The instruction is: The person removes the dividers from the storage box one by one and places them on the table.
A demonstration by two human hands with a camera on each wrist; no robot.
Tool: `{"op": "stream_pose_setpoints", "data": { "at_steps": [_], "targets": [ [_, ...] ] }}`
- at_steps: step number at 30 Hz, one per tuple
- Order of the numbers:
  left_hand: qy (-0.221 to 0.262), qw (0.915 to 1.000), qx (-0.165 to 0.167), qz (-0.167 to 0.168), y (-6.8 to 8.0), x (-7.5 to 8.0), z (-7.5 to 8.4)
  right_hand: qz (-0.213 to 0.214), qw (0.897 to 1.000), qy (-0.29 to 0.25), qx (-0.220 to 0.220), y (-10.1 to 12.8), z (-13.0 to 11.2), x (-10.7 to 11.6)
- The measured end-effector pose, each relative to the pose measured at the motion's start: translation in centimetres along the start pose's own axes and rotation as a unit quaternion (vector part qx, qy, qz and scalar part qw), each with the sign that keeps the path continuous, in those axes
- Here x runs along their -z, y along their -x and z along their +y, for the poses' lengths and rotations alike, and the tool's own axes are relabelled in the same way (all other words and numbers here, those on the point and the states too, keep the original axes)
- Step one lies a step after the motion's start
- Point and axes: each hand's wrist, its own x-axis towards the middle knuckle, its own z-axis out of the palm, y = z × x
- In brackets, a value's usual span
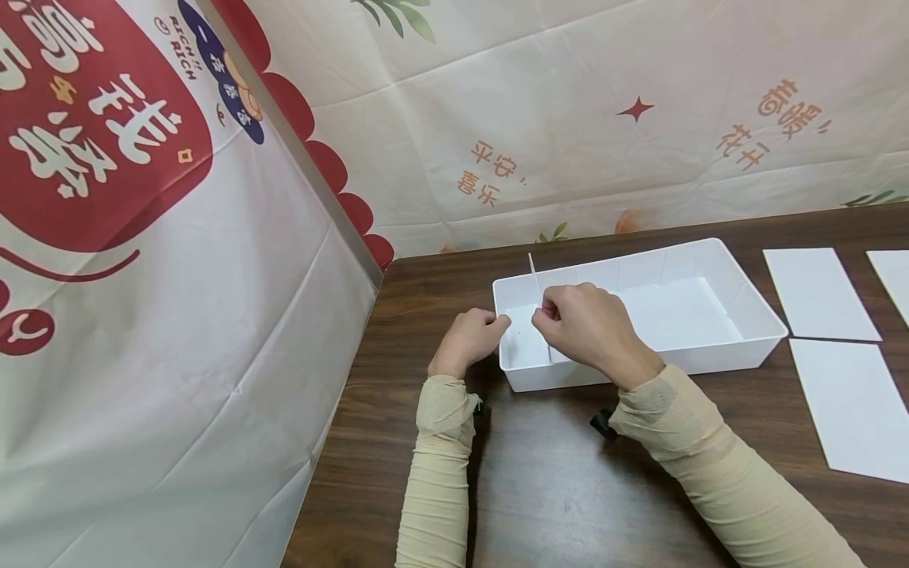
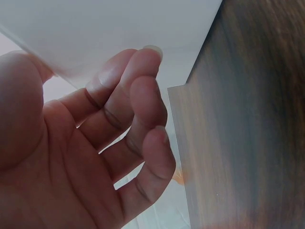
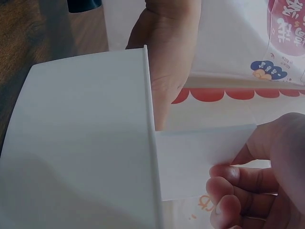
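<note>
Head view, from the left: your left hand (image 1: 469,338) rests at the tray's (image 1: 763,312) left end, fingers curled against its outer wall, probably to steady it. Whether they actually clamp the wall, I cannot tell. Just right of it, your right hand (image 1: 585,323) pinches a thin white divider (image 1: 533,272) that stands on edge across the tray near that end, most likely to keep it upright and square to the walls. Further right, three white sheets (image 1: 817,293) lie flat on the wooden table (image 1: 540,481), well apart from the tray.
</note>
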Motion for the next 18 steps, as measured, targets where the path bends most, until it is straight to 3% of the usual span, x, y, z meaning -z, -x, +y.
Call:
{"op": "stream_pose_setpoints", "data": {
  "at_steps": [18],
  "targets": [
    [0.002,1.0000,0.003,-0.002,0.15,0.03,0.08,0.003,1.000,0.000,-0.003,0.02,-0.03,0.11]
  ]
}}
